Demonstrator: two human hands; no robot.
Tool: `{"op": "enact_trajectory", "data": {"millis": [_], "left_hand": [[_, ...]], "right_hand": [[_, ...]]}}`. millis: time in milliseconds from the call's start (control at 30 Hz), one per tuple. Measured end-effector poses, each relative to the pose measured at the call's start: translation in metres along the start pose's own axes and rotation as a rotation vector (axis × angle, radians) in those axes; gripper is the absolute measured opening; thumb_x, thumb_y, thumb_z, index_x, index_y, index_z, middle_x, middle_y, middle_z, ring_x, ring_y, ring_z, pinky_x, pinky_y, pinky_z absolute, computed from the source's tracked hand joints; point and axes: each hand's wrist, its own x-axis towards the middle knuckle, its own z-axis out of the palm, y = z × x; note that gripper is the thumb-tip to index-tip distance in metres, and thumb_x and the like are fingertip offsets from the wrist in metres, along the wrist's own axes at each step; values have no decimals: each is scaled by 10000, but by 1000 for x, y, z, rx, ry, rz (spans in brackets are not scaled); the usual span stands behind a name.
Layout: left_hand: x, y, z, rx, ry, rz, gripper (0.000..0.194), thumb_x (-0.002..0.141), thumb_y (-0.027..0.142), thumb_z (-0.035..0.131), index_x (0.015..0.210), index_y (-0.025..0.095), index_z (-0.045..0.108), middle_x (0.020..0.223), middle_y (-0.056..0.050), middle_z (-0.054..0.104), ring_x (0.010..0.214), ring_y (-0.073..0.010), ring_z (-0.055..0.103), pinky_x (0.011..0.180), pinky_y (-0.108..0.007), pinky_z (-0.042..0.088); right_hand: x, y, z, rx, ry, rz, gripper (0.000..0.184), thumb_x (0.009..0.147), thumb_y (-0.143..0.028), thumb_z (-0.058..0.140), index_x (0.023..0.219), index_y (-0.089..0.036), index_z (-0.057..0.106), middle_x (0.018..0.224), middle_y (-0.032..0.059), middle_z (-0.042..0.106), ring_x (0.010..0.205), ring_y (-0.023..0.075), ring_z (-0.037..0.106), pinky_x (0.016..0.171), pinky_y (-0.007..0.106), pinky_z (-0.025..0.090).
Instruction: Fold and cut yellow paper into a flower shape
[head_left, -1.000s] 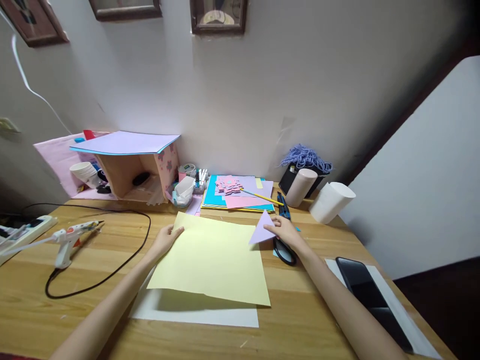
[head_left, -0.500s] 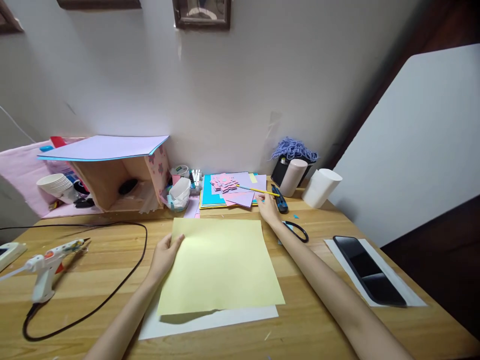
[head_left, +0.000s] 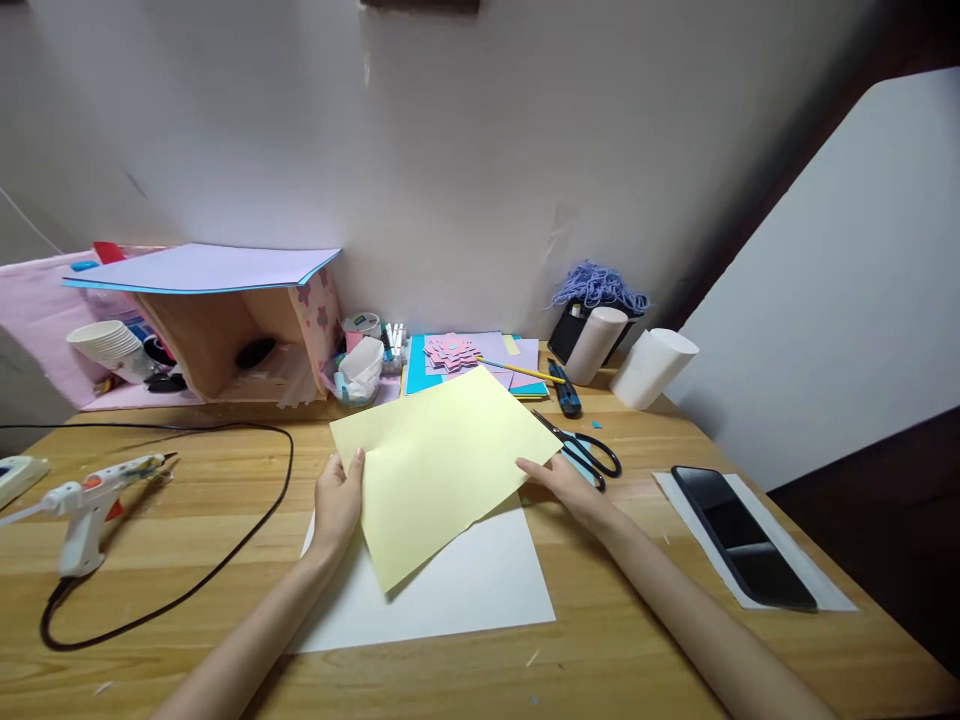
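A pale yellow sheet of paper (head_left: 442, 470) is held tilted between both hands, above a white sheet (head_left: 450, 590) lying on the wooden table. My left hand (head_left: 339, 500) pinches its left edge, thumb on top and fingers beneath. At the right corner, my right hand (head_left: 566, 485) grips it the same way. Black-handled scissors (head_left: 592, 455) lie on a small blue paper piece just beyond my right hand. Behind the yellow sheet is a stack of coloured paper (head_left: 420, 370) bearing a pink layered paper flower (head_left: 451, 352) and a yellow pencil (head_left: 521, 370).
A glue gun (head_left: 90, 510) and its looping black cable (head_left: 289, 480) occupy the left. An open box (head_left: 247, 345) stands at the back left. To the right are a utility knife (head_left: 564, 388), a white roll (head_left: 652, 368) and a phone (head_left: 742, 535) on white paper.
My right hand has come back from the paper stack and taken the yellow sheet's right corner. The sheet has turned and lifted, showing more of the white paper and the scissors.
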Motion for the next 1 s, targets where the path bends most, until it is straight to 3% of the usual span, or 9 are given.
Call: {"op": "enact_trajectory", "data": {"millis": [100, 167, 300, 500, 767, 800, 900, 933, 1000], "left_hand": [[-2, 2, 10, -52, -128, 6, 482, 716, 507, 535, 1007, 124, 569, 918, -103, 650, 766, -217, 602, 622, -284, 455], [-4, 4, 14, -79, -192, -11, 481, 724, 491, 530, 1041, 131, 558, 970, -111, 642, 814, -227, 603, 675, -308, 459], [-5, 6, 19, -174, -267, -145, 458, 721, 465, 524, 1006, 110, 572, 962, -131, 655, 862, -255, 608, 758, -353, 455], [-8, 7, 16, -263, -249, -134, 404, 779, 445, 464, 972, 114, 594, 1109, -134, 609, 1012, -246, 558, 887, -346, 402], [-8, 18, 12, -309, -322, -195, 496, 703, 480, 577, 1006, 87, 573, 948, -150, 669, 852, -268, 624, 671, -338, 488], [-6, 24, 12, -300, -325, -168, 491, 703, 477, 579, 1007, 91, 574, 945, -143, 670, 840, -264, 626, 668, -335, 489], [1, 51, 17, -293, -346, -22, 443, 718, 457, 577, 997, 113, 588, 963, -118, 668, 853, -241, 619, 708, -321, 486], [4, 62, 20, -299, -359, 20, 428, 720, 450, 580, 989, 117, 595, 961, -111, 669, 852, -235, 618, 714, -317, 485], [13, 84, 27, -299, -408, 72, 403, 710, 438, 599, 953, 117, 614, 927, -100, 677, 806, -222, 624, 697, -309, 486]], "right_hand": [[6, 1, 21, -247, 193, -25, 432, 837, -380, 423, 1165, -130, 553, 1099, 102, 627, 1078, 285, 534, 920, 415, 419], [4, -1, 34, -467, 209, -208, 440, 857, -253, 353, 1279, -161, 439, 1231, 79, 541, 1174, 256, 454, 977, 408, 372], [-10, -5, 64, -915, -43, -525, 719, 699, 4, 329, 1378, -218, 245, 1428, 36, 274, 1308, 194, 236, 1069, 421, 234], [-22, -1, 109, -1165, -278, -547, 757, 682, -9, 395, 1386, -223, 220, 1454, 41, 203, 1330, 235, 146, 1066, 446, 223], [-27, -25, 102, -944, -529, -546, 716, 753, -436, 552, 1373, -237, 254, 1452, 83, 197, 1332, 276, 135, 1069, 470, 180], [-21, -33, 96, -869, -459, -522, 782, 715, -492, 580, 1374, -232, 249, 1453, 94, 193, 1331, 283, 135, 1064, 471, 192], [10, -61, 76, -544, 90, -383, 836, 693, -480, 618, 1376, -223, 210, 1440, 117, 220, 1312, 272, 210, 1058, 480, 207], [24, -70, 70, -407, 147, -326, 871, 664, -469, 650, 1373, -231, 204, 1432, 119, 240, 1289, 272, 271, 1033, 468, 271], [48, -88, 60, -133, -3, -240, 792, 657, -436, 670, 1330, -234, 306, 1361, 125, 381, 1167, 269, 456, 917, 425, 428]]}}
